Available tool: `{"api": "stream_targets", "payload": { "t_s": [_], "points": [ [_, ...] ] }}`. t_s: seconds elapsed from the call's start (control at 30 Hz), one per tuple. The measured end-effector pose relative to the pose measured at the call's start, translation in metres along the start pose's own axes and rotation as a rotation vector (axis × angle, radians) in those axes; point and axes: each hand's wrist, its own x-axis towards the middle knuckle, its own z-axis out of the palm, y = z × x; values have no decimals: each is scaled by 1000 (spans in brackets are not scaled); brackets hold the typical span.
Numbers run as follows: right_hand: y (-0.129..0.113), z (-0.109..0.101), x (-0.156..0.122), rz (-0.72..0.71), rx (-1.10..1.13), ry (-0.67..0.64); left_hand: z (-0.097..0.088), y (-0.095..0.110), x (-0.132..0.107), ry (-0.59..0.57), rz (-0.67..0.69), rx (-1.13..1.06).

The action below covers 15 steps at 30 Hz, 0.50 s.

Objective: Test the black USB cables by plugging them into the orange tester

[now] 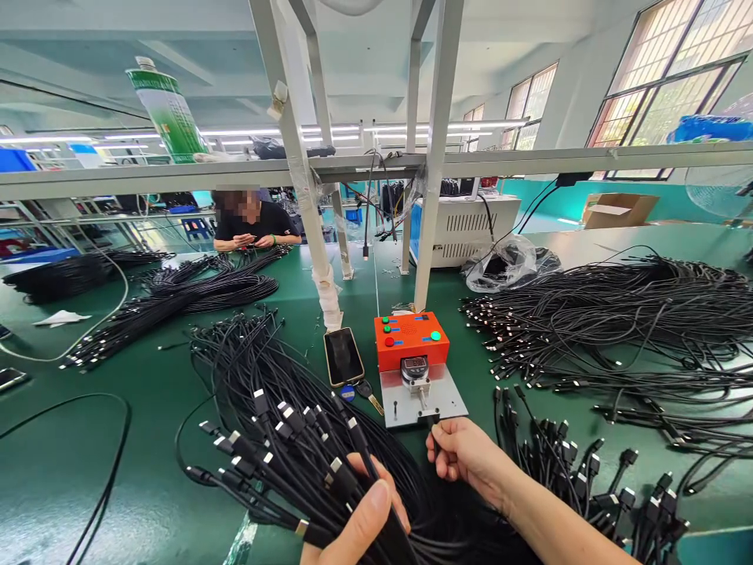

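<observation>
My left hand [358, 522] is closed around a thick bundle of black cables [294, 447] whose metal-tipped plugs fan out to the left. In front of the orange test box [410, 337], my right hand [471, 455] pinches a single black cable end [436, 428] just below the box's metal base plate [423, 402]. A round gauge [415, 369] sits on the front of the box. Coloured buttons mark its top.
A phone [343, 356] and keys [360, 391] lie left of the box. Large piles of black cables [623, 329] cover the green table at right and at left [194, 294]. Another person [252, 224] works across the table. White frame posts [432, 149] stand behind the box.
</observation>
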Motion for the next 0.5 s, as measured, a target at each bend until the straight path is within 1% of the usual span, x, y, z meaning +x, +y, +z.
{"api": "stream_targets", "payload": {
  "t_s": [0.3,0.5],
  "points": [
    [1,-1,-1,-18,-9,6,10,3,-1,9,26,35],
    [1,-3,0,-18,-14,4,13,3,-7,43,55,52]
  ]
}}
